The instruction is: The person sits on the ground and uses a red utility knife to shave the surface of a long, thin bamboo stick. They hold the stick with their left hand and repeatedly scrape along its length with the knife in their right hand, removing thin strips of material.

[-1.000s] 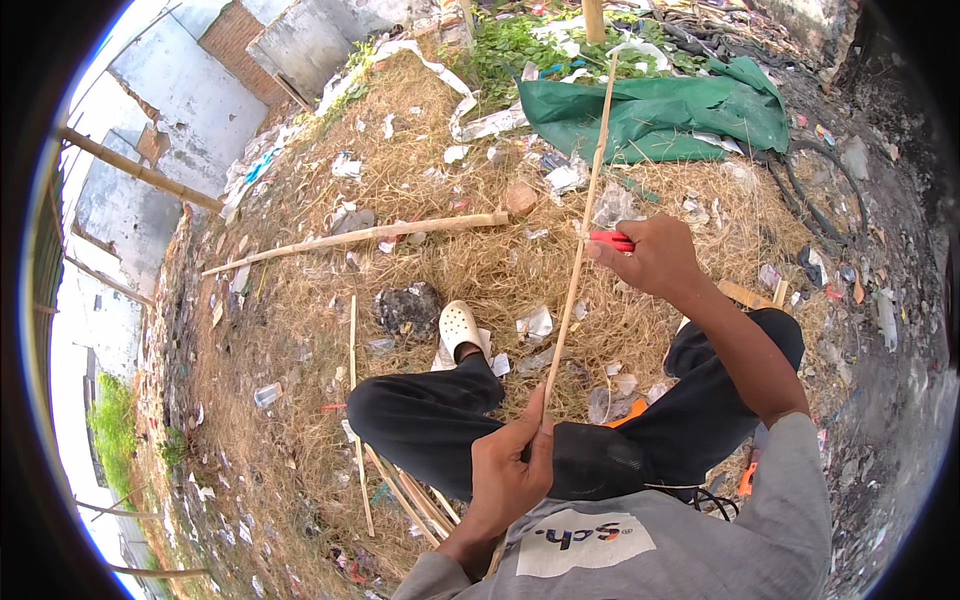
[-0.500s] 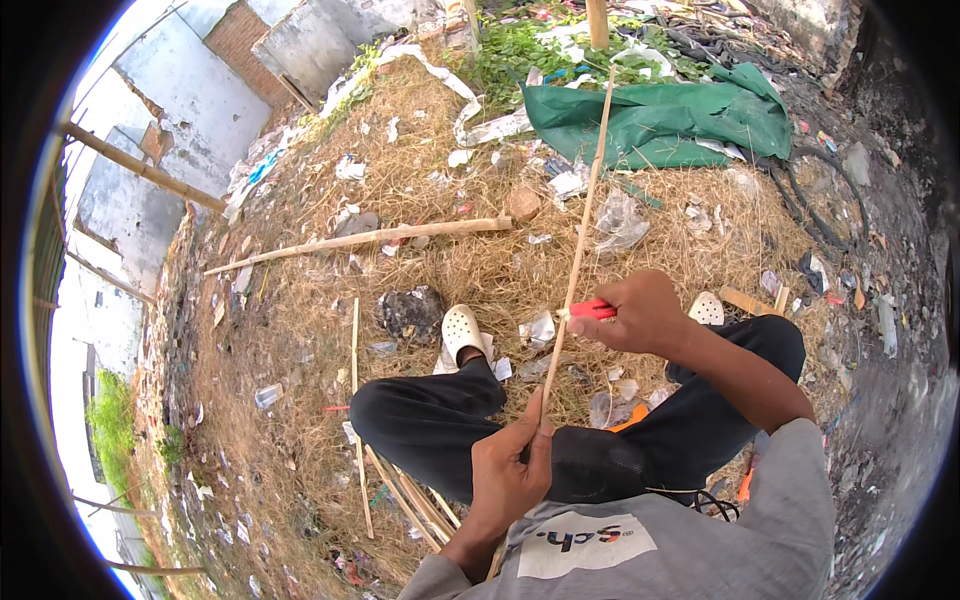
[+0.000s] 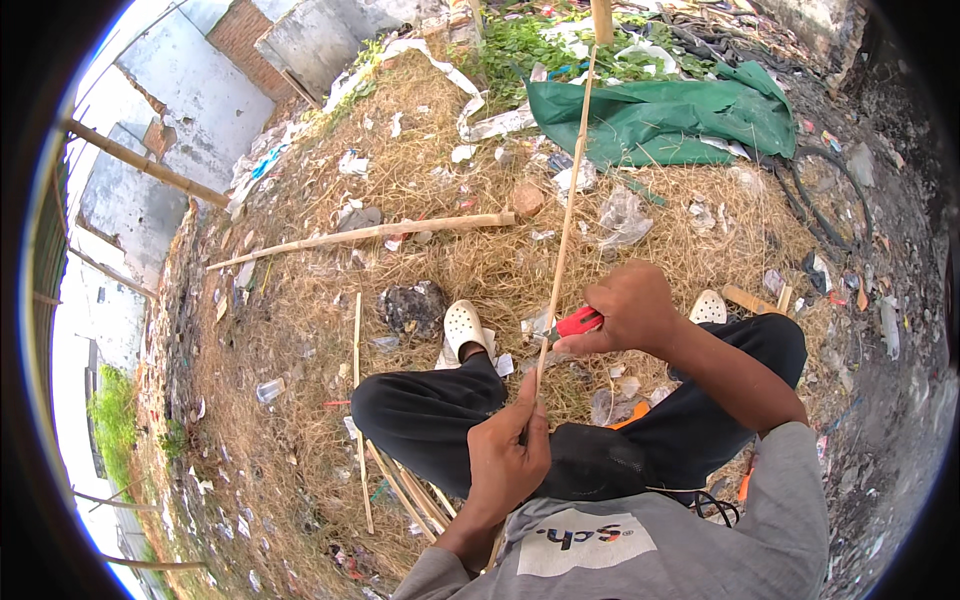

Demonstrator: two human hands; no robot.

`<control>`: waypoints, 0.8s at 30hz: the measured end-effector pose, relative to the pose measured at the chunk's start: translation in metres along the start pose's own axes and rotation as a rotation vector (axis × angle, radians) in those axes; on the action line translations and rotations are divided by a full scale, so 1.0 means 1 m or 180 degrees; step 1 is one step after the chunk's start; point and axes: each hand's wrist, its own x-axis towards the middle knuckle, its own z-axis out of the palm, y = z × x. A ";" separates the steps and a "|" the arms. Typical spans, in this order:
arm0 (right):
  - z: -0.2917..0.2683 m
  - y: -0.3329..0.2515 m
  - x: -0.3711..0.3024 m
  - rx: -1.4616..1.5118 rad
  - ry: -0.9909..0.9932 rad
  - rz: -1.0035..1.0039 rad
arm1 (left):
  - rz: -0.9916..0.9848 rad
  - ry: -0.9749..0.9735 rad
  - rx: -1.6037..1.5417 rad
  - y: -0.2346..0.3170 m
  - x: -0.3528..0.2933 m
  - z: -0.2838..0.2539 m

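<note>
A long, thin bamboo strip slants up and away from my lap. My left hand is closed around its near part, thumb along the strip. In my right hand is a red-handled utility knife, gripped in a fist. Its blade end meets the strip a little beyond my left fingers; the blade itself is too small to make out clearly. Several more bamboo strips lie beside my left leg, partly hidden under my left arm. Another thin strip lies on the grass to their left.
A thicker bamboo pole lies across the dry grass ahead. Beyond it, a green tarp is crumpled near an upright post. A dark rock sits by my left clog. Black hose curls at the right; litter is scattered around.
My right hand with the utility knife has come slightly nearer along the strip, toward my left hand. The strip's far end has swung a little left. My left hand keeps its grip.
</note>
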 end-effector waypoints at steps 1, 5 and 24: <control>0.001 0.004 0.002 -0.0040 0.0040 0.0235 | 0.0008 -0.0028 0.0010 -0.001 -0.001 0.001; -0.022 0.060 0.019 -0.0463 -0.0026 0.1372 | -0.0080 -0.0284 -0.0304 -0.004 -0.024 0.006; -0.016 0.103 0.027 -0.0721 0.0396 0.1167 | -0.0283 -0.0485 -0.0594 -0.006 -0.047 0.001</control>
